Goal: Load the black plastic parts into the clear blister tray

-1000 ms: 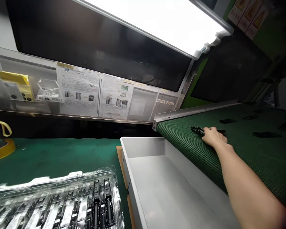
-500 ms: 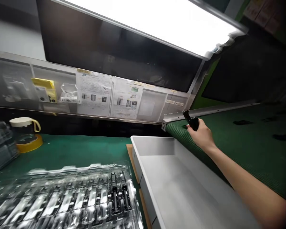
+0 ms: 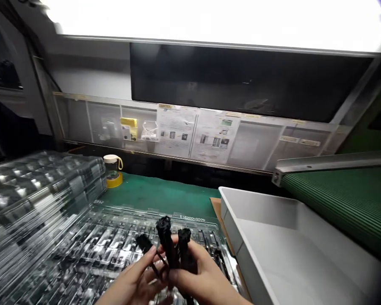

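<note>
My right hand (image 3: 206, 273) is closed around two black elongated plastic parts (image 3: 165, 237) with rough, toothed ends, both pointing up and away from me. Close beside it, my left hand (image 3: 135, 281) pinches a slimmer black part (image 3: 144, 244), which tilts to the left. The lower ends of these parts are hidden by my fingers, and their exact kind cannot be made out. Both hands are above a clear plastic tray (image 3: 97, 209) with rows of long compartments. Several black pieces (image 3: 220, 258) lie in slots on its right side.
Stacked clear trays (image 3: 41, 190) stand on the left. A lidded cup (image 3: 112, 167) sits in a yellow tape roll (image 3: 114, 181) behind. To the right are a grey-white bin (image 3: 282, 250) and a green ribbed conveyor belt (image 3: 346, 195). Paper sheets (image 3: 178, 131) hang under a bright lamp (image 3: 209, 21).
My right hand has come from the conveyor to above the tray, with black parts in it. My left hand has entered the view with a black part. The view has swung left.
</note>
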`<control>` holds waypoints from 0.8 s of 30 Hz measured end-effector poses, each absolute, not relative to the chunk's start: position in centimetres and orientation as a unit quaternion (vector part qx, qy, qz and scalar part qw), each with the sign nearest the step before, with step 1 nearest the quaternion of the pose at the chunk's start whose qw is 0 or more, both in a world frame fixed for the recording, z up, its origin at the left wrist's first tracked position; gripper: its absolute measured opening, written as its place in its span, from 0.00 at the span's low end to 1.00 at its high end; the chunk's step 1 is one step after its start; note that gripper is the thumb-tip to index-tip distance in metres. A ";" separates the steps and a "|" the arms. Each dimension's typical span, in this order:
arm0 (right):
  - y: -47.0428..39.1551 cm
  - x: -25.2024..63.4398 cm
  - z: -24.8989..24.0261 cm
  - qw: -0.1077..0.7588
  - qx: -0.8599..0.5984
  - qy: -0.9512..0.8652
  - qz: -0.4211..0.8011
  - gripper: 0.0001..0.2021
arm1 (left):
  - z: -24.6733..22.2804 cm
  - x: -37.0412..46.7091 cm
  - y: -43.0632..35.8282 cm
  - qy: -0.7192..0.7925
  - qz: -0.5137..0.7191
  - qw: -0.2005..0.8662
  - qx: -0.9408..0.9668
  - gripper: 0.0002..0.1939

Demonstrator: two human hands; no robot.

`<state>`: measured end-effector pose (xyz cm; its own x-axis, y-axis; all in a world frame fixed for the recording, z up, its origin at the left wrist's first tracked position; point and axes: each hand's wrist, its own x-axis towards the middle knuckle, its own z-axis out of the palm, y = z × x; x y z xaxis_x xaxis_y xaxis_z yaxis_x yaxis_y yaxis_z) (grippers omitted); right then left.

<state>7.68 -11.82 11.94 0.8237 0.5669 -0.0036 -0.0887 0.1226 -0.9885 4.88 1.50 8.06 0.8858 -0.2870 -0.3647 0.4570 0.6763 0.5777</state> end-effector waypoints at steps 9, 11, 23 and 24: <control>-10.8 9.5 6.9 0.794 -0.496 -0.117 0.331 0.12 | 7.7 5.6 3.2 0.072 -0.141 0.863 0.480 0.28; -10.9 9.5 6.3 0.797 -0.484 -0.141 0.333 0.14 | 7.5 5.3 2.9 0.051 -0.161 0.862 0.477 0.26; -11.8 8.7 6.0 0.667 -0.656 -0.157 0.316 0.20 | 4.6 5.5 2.9 0.084 -0.131 0.831 0.535 0.21; -11.9 8.5 6.3 0.659 -0.667 -0.157 0.311 0.20 | 4.7 5.5 2.9 0.086 -0.127 0.827 0.541 0.20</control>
